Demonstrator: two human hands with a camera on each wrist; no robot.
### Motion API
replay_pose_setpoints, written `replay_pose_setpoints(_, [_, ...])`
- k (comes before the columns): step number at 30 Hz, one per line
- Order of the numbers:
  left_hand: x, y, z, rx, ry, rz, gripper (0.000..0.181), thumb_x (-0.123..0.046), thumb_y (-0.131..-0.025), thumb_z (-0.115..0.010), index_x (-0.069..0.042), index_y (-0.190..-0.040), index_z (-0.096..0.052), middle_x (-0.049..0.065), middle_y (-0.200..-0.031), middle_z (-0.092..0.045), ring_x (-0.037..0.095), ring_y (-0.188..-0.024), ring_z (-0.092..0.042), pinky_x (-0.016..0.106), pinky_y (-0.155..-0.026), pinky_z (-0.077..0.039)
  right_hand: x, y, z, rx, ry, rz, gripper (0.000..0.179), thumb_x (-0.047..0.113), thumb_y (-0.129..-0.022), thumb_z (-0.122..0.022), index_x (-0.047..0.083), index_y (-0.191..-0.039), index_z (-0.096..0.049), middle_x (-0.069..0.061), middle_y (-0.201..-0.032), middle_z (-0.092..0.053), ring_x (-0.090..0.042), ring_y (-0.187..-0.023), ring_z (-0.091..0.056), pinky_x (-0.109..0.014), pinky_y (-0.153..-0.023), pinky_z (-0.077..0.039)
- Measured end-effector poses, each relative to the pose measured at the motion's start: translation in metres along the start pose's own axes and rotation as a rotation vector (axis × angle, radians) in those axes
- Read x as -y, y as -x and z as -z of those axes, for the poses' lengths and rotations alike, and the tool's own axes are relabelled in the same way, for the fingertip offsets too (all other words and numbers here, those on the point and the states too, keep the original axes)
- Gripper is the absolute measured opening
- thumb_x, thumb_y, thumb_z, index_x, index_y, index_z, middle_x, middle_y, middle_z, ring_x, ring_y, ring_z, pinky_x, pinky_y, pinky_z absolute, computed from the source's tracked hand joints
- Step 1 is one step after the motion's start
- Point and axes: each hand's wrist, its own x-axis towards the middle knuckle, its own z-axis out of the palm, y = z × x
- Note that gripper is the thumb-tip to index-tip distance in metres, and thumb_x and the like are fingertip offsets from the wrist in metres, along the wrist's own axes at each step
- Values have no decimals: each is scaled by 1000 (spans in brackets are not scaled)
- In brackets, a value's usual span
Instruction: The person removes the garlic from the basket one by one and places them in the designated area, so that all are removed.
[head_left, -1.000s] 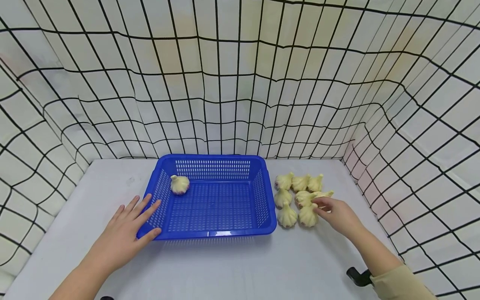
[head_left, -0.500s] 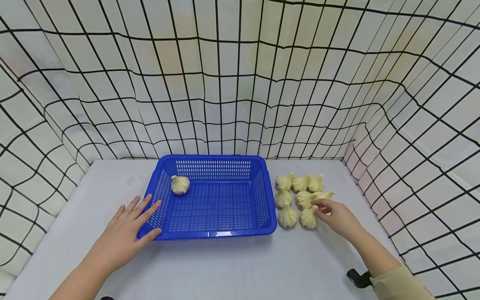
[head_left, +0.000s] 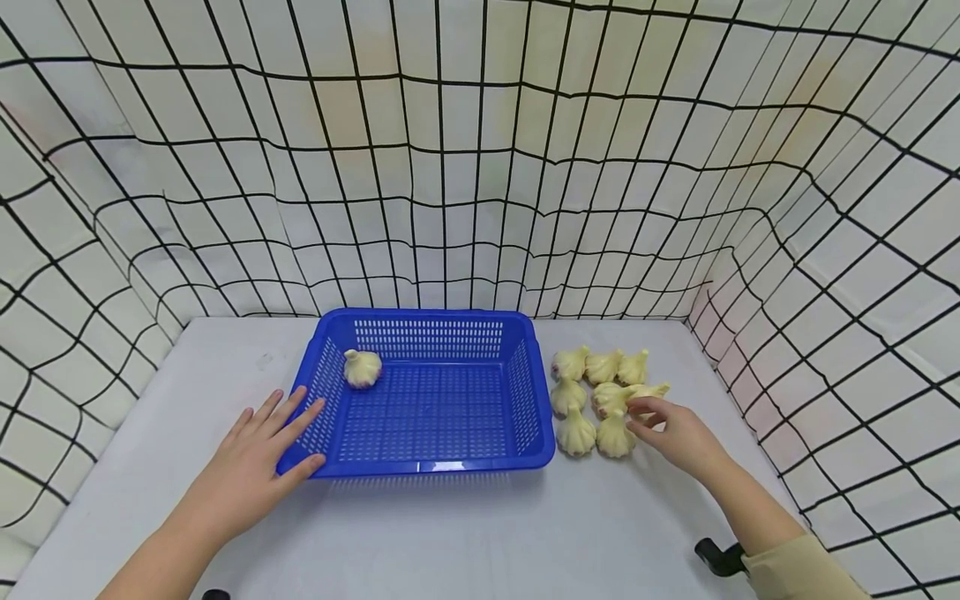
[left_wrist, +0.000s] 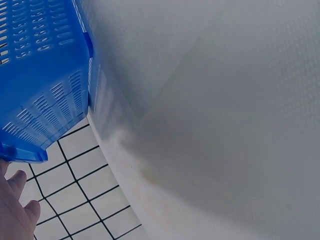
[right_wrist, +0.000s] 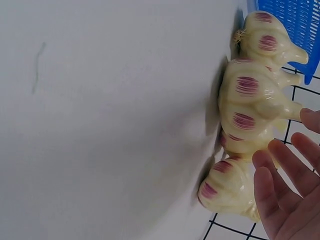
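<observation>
My left hand [head_left: 247, 471] lies spread over the left rim of a blue plastic basket [head_left: 420, 468], fingers straight and thumb along its front corner. One garlic bulb [head_left: 363, 369] sits in the basket near its left wall. To the basket's right, several pale garlic bulbs [head_left: 577, 433] stand close together in rough rows. My right hand [head_left: 675, 435] is at the right side of this group, fingers loosely bent and pointing left. Its thumb tip is right at the stem of the front right garlic bulb [head_left: 616, 436]; in the right wrist view the fingers are spread around nothing.
A white table [head_left: 465, 533] carries everything. White walls with a black grid net [head_left: 480, 175] rise behind and on both sides. A short black bracket [head_left: 718, 557] shows beside the right sleeve [head_left: 802, 571].
The front right garlic bulb has turned slightly, its stem now more upright. My right hand has barely shifted; the left hand, basket and other bulbs keep their places.
</observation>
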Motion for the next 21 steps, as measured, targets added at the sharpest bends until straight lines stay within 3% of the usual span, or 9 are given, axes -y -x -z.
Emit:
replay_pose_setpoints(13, [0,-1,3,3,-2,0,76,-53,-97,-56,-21,-158,-27,18,-162,-23,38,-151,-3,46,-118,17,11,-5,11,-63,-27,77,35,30,-95,-69,11,-123,-68,-10,-119,-69,-27,-103,-66,-42,-79,-57])
replay_pose_setpoints(21, [-1,-2,4,35,3,12,76,-54,-97,-56,-20,-158,-27,18,-162,-22,41,-150,-5,51,-118,15,26,-12,20,-61,-49,99,35,28,-95,-68,10,-125,-67,-9,-122,-68,-26,-103,-65,-39,-79,-56])
